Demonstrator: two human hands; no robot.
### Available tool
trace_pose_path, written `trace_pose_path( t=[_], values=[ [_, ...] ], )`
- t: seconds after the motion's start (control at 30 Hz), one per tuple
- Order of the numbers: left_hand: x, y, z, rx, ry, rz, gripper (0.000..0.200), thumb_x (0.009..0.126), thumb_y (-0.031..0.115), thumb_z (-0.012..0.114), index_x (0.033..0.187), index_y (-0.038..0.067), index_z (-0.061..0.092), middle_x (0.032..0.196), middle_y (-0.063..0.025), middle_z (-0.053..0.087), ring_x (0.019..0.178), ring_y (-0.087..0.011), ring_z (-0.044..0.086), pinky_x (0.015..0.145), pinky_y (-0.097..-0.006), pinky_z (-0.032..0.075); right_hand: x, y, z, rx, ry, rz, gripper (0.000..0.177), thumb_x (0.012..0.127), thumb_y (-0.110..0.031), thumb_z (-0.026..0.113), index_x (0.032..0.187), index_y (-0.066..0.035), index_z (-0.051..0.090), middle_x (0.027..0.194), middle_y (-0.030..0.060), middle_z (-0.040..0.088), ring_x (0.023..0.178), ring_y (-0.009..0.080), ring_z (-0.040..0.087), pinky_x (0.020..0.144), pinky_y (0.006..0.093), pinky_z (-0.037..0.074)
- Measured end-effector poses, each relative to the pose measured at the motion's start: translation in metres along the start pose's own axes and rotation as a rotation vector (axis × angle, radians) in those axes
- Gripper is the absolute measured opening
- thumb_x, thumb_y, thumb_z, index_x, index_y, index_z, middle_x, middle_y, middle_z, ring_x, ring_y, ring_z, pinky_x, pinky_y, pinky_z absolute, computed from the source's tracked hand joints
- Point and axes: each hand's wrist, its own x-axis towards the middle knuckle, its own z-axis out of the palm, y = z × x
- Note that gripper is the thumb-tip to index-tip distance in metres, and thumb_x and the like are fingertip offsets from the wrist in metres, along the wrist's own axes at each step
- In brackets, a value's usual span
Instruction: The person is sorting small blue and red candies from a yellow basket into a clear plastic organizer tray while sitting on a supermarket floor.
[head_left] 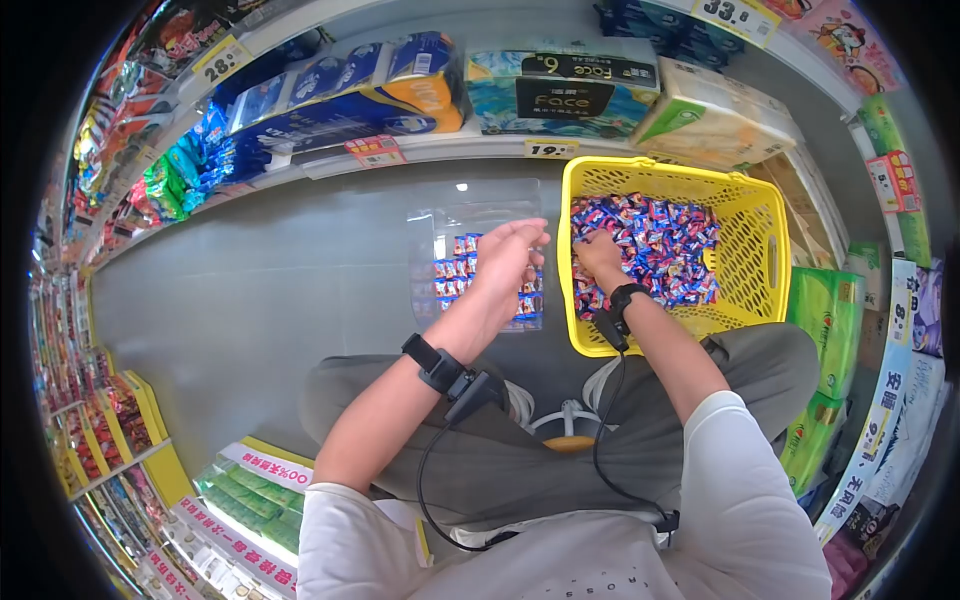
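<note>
A yellow plastic basket (775, 215) holds a heap of small wrapped candies (665, 245) in blue, red and white. My right hand (600, 258) reaches into its left side, fingers bent together down at the candies; whether one is pinched there is hidden. To the left on the floor is a clear plastic box (424, 222), with wrapped candies in rows (455, 268) inside. Over the box's right side is my left hand (512, 258), its fingers curled together towards the basket. What it may hold does not show. Both wrists wear black straps with cables.
Packs of tissues (560, 95) line the shelf ahead, with a price tag (551, 149) on its edge. Green packs (825, 330) stand close on the right. Snack shelves (110, 420) curve along the left. The grey floor (250, 270) extends left of the box, and my bent legs (400, 400) are below.
</note>
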Motion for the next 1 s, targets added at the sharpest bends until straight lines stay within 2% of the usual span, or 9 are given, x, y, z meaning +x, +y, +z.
trace_pose_path(
  t=[0.07, 0.1, 0.2, 0.23, 0.37, 0.47, 0.63, 0.8, 1.0],
  values=[
    [0.0, -0.002, 0.002, -0.009, 0.01, -0.019, 0.023, 0.091, 0.013, 0.06, 0.113, 0.008, 0.062, 0.092, 0.0001, 0.063, 0.07, -0.0079, 0.056, 0.059, -0.0238, 0.042, 0.009, 0.006, -0.002, -0.023, -0.149, -0.073, 0.037, 0.08, -0.027, 0.065, 0.11, -0.006, 0.067, 0.102, 0.0192, 0.071, 0.087, 0.0353, 0.071, 0.085, 0.0412, 0.055],
    [0.001, -0.003, 0.002, -0.014, 0.026, -0.044, 0.023, 0.091, 0.013, 0.06, 0.113, 0.008, 0.062, 0.092, 0.0003, 0.063, 0.071, -0.0078, 0.056, 0.059, -0.0237, 0.042, -0.027, -0.021, -0.028, 0.083, -0.184, -0.007, 0.027, 0.082, -0.018, 0.066, 0.104, -0.003, 0.068, 0.091, 0.0159, 0.073, 0.07, 0.028, 0.072, 0.073, 0.0368, 0.058],
    [0.003, -0.01, 0.002, 0.012, -0.018, -0.065, 0.023, 0.091, 0.014, 0.061, 0.113, 0.009, 0.063, 0.093, 0.0009, 0.063, 0.075, -0.008, 0.056, 0.06, -0.0241, 0.042, -0.056, -0.031, -0.043, 0.437, -0.167, 0.046, 0.018, 0.082, -0.006, 0.067, 0.099, -0.001, 0.066, 0.08, 0.0114, 0.07, 0.059, 0.02, 0.069, 0.065, 0.0292, 0.058],
    [0.004, -0.012, 0.003, 0.01, -0.022, -0.068, 0.023, 0.091, 0.014, 0.061, 0.113, 0.009, 0.063, 0.093, 0.0009, 0.063, 0.075, -0.008, 0.056, 0.06, -0.0241, 0.042, -0.074, -0.046, -0.06, 0.494, -0.205, 0.087, 0.017, 0.082, 0.002, 0.067, 0.098, 0.003, 0.063, 0.079, 0.0099, 0.067, 0.064, 0.019, 0.07, 0.064, 0.0265, 0.058],
    [0.003, -0.012, 0.007, 0.118, -0.075, -0.047, 0.023, 0.091, 0.014, 0.061, 0.113, 0.009, 0.064, 0.095, 0.0013, 0.064, 0.079, -0.0084, 0.056, 0.063, -0.0254, 0.044, -0.107, -0.054, -0.093, 0.804, -0.364, 0.071, 0.017, 0.089, -0.001, 0.063, 0.105, 0.004, 0.06, 0.094, 0.0126, 0.067, 0.08, 0.0193, 0.068, 0.071, 0.0285, 0.058],
    [0.003, -0.017, 0.007, 0.215, -0.101, -0.021, 0.023, 0.091, 0.015, 0.063, 0.113, 0.009, 0.064, 0.097, 0.0011, 0.065, 0.08, -0.0086, 0.057, 0.065, -0.026, 0.045, -0.145, -0.071, -0.122, 0.971, -0.42, 0.149, 0.014, 0.093, -0.004, 0.061, 0.106, 0.001, 0.062, 0.094, 0.0105, 0.067, 0.085, 0.0181, 0.068, 0.075, 0.0272, 0.057],
    [0.005, -0.024, 0.008, 0.266, -0.188, -0.033, 0.022, 0.093, 0.018, 0.066, 0.112, 0.007, 0.065, 0.099, -0.0008, 0.067, 0.086, -0.0096, 0.061, 0.069, -0.0258, 0.048, -0.16, -0.067, -0.124, 1.084, -0.591, 0.111, 0.02, 0.092, -0.015, 0.069, 0.108, -0.003, 0.065, 0.088, 0.0032, 0.067, 0.078, 0.0095, 0.063, 0.067, 0.0222, 0.051],
    [0.009, -0.026, 0.009, 0.364, -0.256, 0.192, 0.019, 0.094, 0.014, 0.067, 0.107, 0.001, 0.065, 0.094, -0.0061, 0.07, 0.085, -0.0112, 0.066, 0.075, -0.0254, 0.054, -0.16, -0.069, -0.119, 1.107, -0.473, 0.035, 0.021, 0.091, -0.012, 0.07, 0.109, -0.001, 0.067, 0.087, 0.0026, 0.066, 0.076, 0.0081, 0.061, 0.068, 0.0211, 0.052],
    [0.002, -0.03, 0.013, 0.228, -0.21, 0.131, 0.017, 0.093, 0.015, 0.068, 0.101, 0.001, 0.066, 0.087, -0.0049, 0.07, 0.076, -0.0106, 0.066, 0.07, -0.0247, 0.055, -0.157, -0.076, -0.125, 1.131, -0.368, -0.07, 0.02, 0.091, -0.011, 0.07, 0.106, 0.002, 0.067, 0.084, 0.0039, 0.066, 0.069, 0.0088, 0.06, 0.064, 0.0219, 0.053]
  ],
)
